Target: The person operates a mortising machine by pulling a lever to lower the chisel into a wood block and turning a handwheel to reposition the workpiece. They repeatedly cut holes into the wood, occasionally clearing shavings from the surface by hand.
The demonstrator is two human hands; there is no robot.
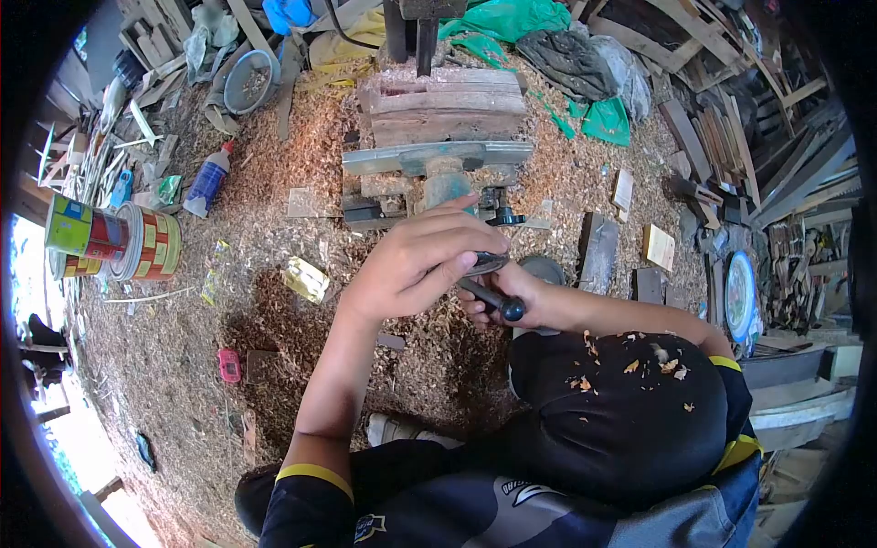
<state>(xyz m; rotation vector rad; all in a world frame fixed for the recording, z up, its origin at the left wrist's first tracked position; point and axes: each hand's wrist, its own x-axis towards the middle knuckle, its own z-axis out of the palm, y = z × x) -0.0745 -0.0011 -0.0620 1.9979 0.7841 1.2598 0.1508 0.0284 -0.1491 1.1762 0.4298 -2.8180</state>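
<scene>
My left hand (425,263) lies with its fingers stretched forward and its thumb pressed on a dark, rounded metal piece (487,264), which sits between thumb and fingers. Just below it, a black bar handle (484,292) with a ball end slants down to the right. My right hand (521,288) is closed around this handle; some of its fingers are hidden behind it. Ahead of both hands stands a vise-like fixture (448,187), dusty and greenish, with a long metal jaw (384,162). A thick wooden block (448,114) is behind the jaw.
Wood shavings (274,301) cover the floor. At left are paint cans (151,242), a blue bottle (208,181) and a bucket (252,82). A red device (229,365) lies nearby. Boards (598,251) and stacked timber (804,173) fill the right side.
</scene>
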